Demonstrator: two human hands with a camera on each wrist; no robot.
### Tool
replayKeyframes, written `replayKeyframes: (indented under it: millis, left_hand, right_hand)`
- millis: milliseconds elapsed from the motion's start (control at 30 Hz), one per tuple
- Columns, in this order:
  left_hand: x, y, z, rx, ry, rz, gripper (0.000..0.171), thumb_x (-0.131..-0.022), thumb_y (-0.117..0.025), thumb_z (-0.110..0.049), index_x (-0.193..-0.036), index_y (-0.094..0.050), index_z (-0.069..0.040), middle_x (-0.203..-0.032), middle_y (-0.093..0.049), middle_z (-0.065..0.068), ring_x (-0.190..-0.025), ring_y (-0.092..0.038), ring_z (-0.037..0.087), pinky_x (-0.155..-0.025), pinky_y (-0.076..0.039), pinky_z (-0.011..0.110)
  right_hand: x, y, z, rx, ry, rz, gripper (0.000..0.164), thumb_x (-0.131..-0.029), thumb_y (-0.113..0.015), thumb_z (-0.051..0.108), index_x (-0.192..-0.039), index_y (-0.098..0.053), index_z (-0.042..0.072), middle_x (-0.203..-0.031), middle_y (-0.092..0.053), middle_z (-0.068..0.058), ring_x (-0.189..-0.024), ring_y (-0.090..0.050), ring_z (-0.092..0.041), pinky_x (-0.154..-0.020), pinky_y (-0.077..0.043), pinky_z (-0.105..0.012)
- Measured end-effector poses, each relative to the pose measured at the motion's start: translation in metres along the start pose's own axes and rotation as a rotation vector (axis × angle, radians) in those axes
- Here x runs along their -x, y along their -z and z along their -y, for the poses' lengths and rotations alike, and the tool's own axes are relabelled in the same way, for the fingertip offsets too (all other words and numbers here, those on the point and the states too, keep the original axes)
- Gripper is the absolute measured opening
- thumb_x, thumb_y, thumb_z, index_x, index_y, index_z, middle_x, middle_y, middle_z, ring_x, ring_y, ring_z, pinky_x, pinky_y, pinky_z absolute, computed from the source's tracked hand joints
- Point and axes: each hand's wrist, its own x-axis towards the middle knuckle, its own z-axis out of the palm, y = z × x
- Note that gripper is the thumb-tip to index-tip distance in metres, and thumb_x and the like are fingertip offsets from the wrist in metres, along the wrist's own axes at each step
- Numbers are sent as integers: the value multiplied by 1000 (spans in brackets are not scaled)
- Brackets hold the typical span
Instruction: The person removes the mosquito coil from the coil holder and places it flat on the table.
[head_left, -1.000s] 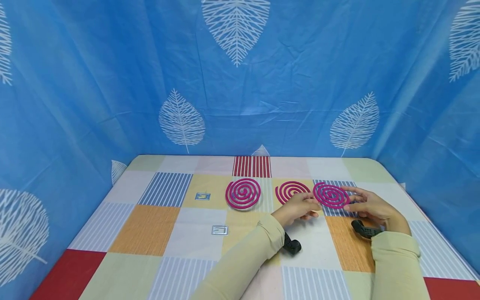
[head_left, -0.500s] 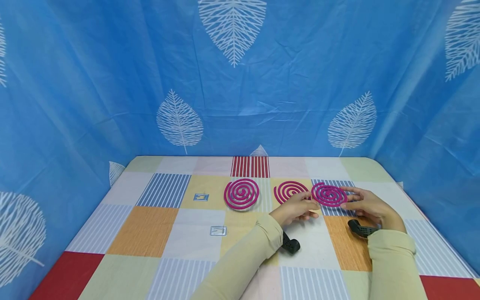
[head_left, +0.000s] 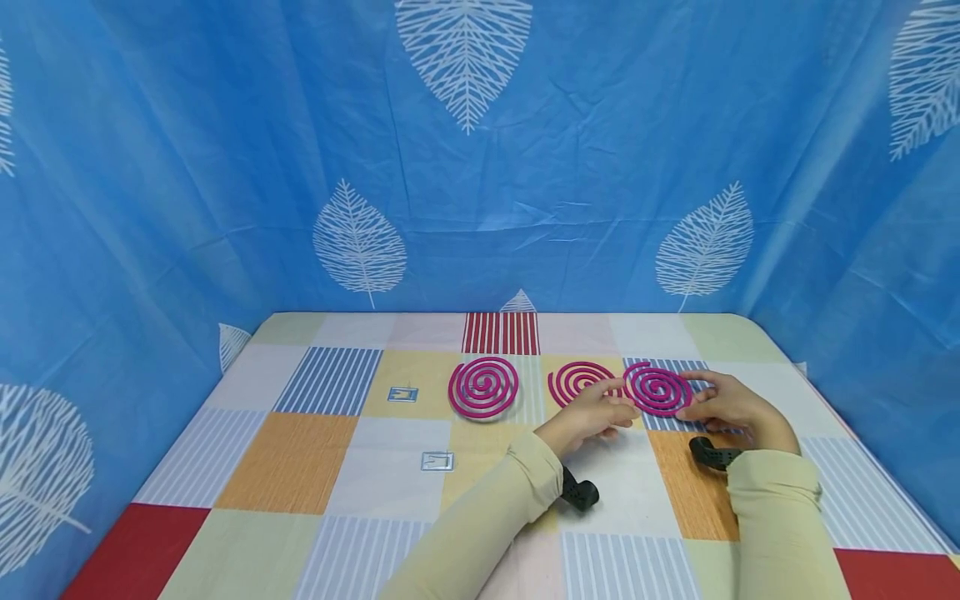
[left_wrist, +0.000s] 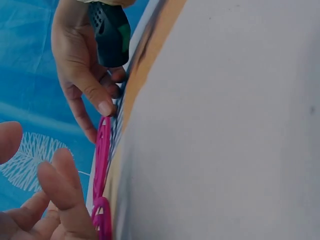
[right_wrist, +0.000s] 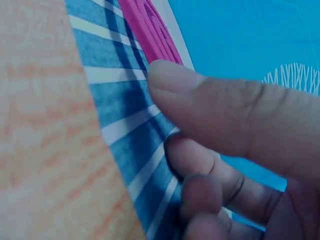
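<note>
In the head view, three magenta spiral mosquito coils are in a row: a left coil [head_left: 483,388], a middle coil [head_left: 576,379] partly hidden by my left hand, and a right coil [head_left: 657,390]. My right hand [head_left: 731,407] pinches the right coil's outer edge between thumb and index finger; a shadow falls on the striped patch beneath it in the right wrist view. My left hand [head_left: 592,417], fingers loosely extended, has its fingertips close to the right coil's left edge. The left wrist view shows the right coil [left_wrist: 101,155] nearly edge-on below the right hand's thumb.
A patchwork tablecloth [head_left: 390,467] covers the table. Behind and at both sides hangs a blue curtain [head_left: 570,150] with white leaf prints. Black wrist devices sit below both hands, the left one [head_left: 579,492] low over the cloth.
My right hand has shifted slightly left, and the right coil has turned a little in its fingers. The left hand's index finger has stretched out further. The left and middle coils stay put.
</note>
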Motion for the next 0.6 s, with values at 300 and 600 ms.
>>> replayKeyframes:
  millis: [300, 600]
  left_hand:
    - [10, 10, -11, 6, -87, 18, 67, -101, -70, -6, -163, -43, -3, -143, -69, 17, -117, -72, 20, -96, -58, 35]
    - [21, 22, -21, -58, -149, -22, 64, -101, -72, -6, -161, -49, -3, -130, -73, 11, -107, -67, 10, -96, -57, 29]
  right_hand:
    - [-2, 1, 4, 66, -19, -7, 81, -97, -81, 8, -153, -29, -19, -87, -64, -7, -72, -61, -19, -66, -59, -30]
    - [1, 4, 10, 113, -2, -5, 80, -97, -80, 9, -153, -31, -20, -88, -66, -10, -73, -61, -20, -66, -59, -30]
